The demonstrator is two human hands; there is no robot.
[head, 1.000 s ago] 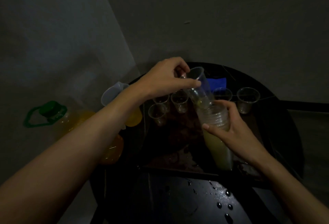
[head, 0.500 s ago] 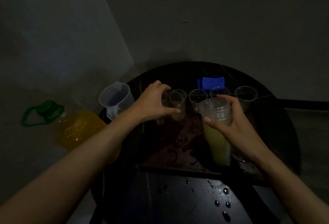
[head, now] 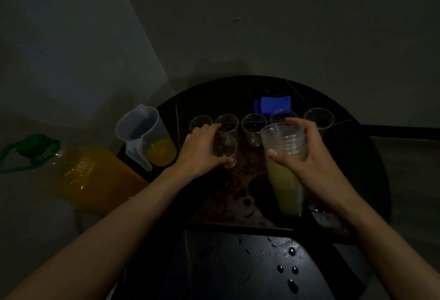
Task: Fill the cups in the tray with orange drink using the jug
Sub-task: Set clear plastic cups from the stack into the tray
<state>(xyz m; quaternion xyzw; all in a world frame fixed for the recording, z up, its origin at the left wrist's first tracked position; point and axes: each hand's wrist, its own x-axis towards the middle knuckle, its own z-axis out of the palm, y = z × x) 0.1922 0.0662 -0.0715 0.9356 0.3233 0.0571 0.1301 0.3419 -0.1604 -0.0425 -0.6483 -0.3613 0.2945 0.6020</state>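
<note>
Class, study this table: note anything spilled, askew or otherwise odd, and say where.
Drops of liquid lie spilled on the dark table near its front edge, outside the tray. The stack of cups that the right hand grips looks yellowish low down, as if wet inside.
</note>
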